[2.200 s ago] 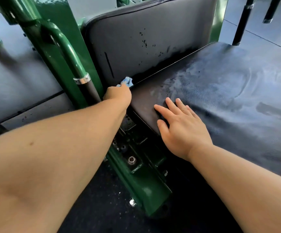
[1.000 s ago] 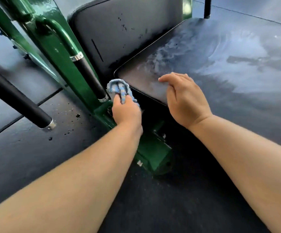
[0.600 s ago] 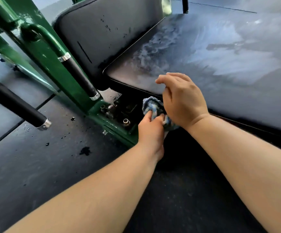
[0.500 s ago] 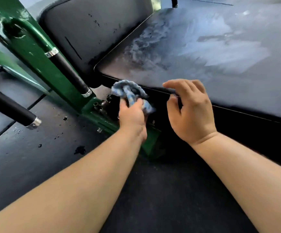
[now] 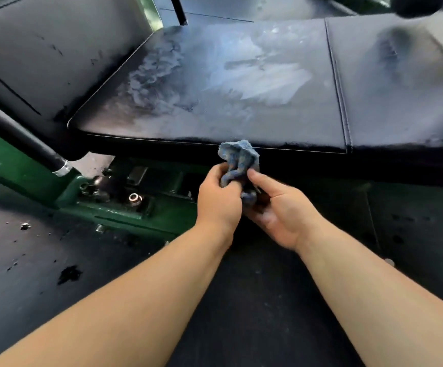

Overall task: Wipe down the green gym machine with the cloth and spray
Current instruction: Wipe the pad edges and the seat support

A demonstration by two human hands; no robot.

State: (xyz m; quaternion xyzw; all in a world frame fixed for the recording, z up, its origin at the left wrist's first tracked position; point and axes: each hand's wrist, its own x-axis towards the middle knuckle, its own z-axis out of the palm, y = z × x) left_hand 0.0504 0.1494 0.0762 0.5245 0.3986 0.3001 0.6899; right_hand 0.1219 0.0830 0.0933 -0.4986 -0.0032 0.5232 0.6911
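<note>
A crumpled blue cloth [image 5: 239,158] is bunched up just in front of the black seat pad's [image 5: 228,83] front edge. My left hand [image 5: 219,200] grips its lower part from the left. My right hand [image 5: 278,210] is palm-up beside it, with thumb and fingers on the cloth's underside. The seat pad is wet and streaked. The green frame [image 5: 125,210] of the machine runs under the seat at the left, with bolts on it. No spray bottle is in view.
A black backrest pad [image 5: 43,54] stands at the upper left. A black-gripped handle [image 5: 16,136] with a chrome collar slants down to the green frame. Dark rubber flooring [image 5: 43,260] with wet spots lies below. A second pad section [image 5: 400,83] adjoins on the right.
My left hand has carried the cloth from the seat's left corner rightward along the front edge. My right hand has turned palm-up and come onto the cloth. The view has shifted right.
</note>
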